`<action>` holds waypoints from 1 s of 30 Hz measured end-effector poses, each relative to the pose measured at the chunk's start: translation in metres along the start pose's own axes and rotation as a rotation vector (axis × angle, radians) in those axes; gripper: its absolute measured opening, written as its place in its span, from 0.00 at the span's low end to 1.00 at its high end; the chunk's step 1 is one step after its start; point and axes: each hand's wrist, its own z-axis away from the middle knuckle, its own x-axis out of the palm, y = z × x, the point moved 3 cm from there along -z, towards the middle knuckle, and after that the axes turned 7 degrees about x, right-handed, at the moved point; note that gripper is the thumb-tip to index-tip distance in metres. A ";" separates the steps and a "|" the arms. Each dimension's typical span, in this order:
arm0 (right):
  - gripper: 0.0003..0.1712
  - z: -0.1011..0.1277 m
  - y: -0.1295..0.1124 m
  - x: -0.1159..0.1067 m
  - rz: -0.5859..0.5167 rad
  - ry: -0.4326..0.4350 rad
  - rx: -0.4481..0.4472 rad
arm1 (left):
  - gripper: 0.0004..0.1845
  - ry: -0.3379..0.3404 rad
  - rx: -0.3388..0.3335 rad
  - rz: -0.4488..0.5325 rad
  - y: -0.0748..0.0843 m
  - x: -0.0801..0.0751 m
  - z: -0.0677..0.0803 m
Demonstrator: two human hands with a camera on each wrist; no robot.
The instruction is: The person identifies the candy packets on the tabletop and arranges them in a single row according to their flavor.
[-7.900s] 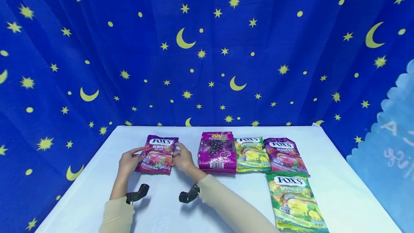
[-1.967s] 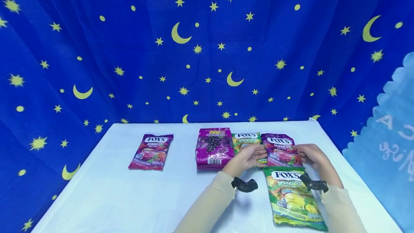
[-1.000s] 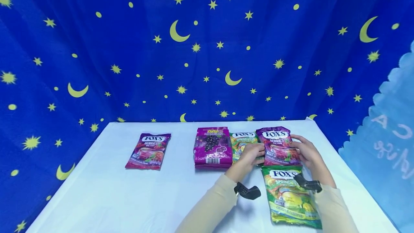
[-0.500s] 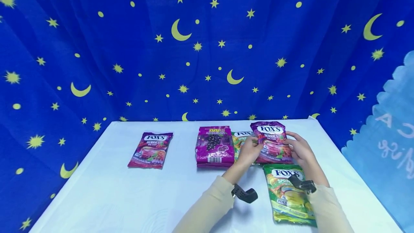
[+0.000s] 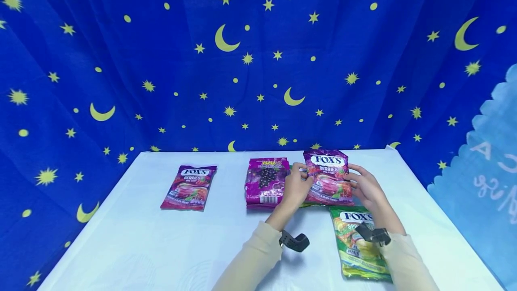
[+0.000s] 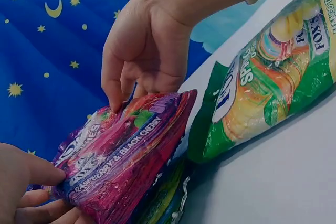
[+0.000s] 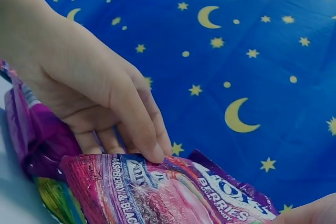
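— Berries candy bag, where is it from the head camera?
— Lifted off the white surface, tilted up, above the partly hidden green bag behind it. The left hand pinches its left edge and the right hand grips its right edge. A grape packet lies just to the left, a second berries bag well apart further left, and a green Spring Tea bag lies under the right forearm.
— And the left wrist view?
— The left hand holds the bag's near corner, thumb on top; the right hand pinches the far edge. The green Spring Tea bag lies just beside.
— The right wrist view?
— The left hand curls its fingers over the bag's edge, with the starry blue curtain behind.
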 end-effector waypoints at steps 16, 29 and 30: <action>0.39 0.008 0.004 0.025 0.097 -0.085 -0.055 | 0.28 -0.028 0.021 -0.078 -0.007 -0.035 0.009; 0.39 0.009 0.007 0.047 0.165 -0.102 -0.103 | 0.27 -0.076 -0.075 0.129 -0.023 -0.065 0.016; 0.39 0.010 0.007 0.049 0.164 -0.105 -0.102 | 0.27 -0.079 -0.090 0.149 -0.023 -0.067 0.017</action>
